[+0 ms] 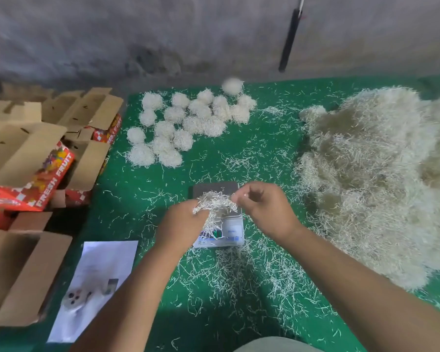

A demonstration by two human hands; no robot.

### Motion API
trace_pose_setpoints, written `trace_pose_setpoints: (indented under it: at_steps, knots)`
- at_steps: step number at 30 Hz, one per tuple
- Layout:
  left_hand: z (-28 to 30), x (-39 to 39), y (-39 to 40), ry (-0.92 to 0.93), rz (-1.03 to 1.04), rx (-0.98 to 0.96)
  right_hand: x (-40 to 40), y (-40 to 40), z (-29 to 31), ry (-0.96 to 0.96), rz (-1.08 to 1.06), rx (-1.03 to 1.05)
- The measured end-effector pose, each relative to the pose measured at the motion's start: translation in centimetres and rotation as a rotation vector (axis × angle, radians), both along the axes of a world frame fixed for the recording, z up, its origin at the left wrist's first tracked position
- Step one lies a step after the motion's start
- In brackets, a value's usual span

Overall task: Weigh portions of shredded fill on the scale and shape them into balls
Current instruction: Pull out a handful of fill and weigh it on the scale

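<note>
Green mat (259, 153) under everything. Big fill pile (381, 179) on my right, done balls (186, 123) far left of it, scale (220, 217) right in front of me. Above its plate, my left hand (181, 227) grips a portion (215, 203) of shreds; my right hand (267, 207) pinches its other end. Risk, I'd say: strands already hang over the display, and pulling sheds more, so the weight comes out short.
</note>
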State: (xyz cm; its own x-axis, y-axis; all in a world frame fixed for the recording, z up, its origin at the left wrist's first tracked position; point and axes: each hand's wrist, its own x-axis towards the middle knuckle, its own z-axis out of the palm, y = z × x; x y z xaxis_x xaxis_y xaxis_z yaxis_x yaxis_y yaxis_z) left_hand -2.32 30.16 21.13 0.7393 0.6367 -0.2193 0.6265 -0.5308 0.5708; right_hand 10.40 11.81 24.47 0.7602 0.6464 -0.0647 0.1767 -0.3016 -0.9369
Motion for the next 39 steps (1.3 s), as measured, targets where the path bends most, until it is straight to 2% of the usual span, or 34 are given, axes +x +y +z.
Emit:
trace_pose_setpoints:
  at_steps: [5, 8, 14, 18, 25, 29, 31, 35, 39]
  knots:
    - [0.9, 1.5, -1.9, 0.013, 0.011, 0.102, 0.3, -3.3, 0.2, 0.035, -0.047, -0.002]
    - [1.3, 2.7, -3.0, -0.006, 0.014, 0.04, 0.4, -4.8, 0.7, 0.056, -0.095, 0.007]
    - [2.7, 4.6, -6.0, -0.216, 0.222, -0.443, 0.5, -6.9, 1.0, 0.073, -0.123, 0.03]
    - [1.7, 4.9, -7.5, -0.306, 0.455, -0.857, 0.4, -7.4, 0.8, 0.082, -0.107, 0.021]
    - [3.8, 4.1, -10.7, -0.341, 0.52, -0.782, 0.1, -7.7, -0.1, 0.055, -0.011, 0.003]
    - [4.5, 4.5, -9.7, -0.318, 0.619, -0.744, -0.3, -7.3, -0.5, -0.053, 0.064, -0.132]
    - [5.1, 5.0, -8.9, -0.396, 0.646, -0.783, -0.4, -7.3, -0.5, -0.039, 0.086, -0.147]
    - [5.7, 5.7, -9.0, -0.475, 0.669, -1.04, 0.0, -7.7, -0.2, 0.0, 0.103, -0.085]
    - [5.0, 6.3, -10.5, -0.542, 0.616, -1.046, 0.0, -7.5, 0.2, 0.074, 0.105, -0.046]
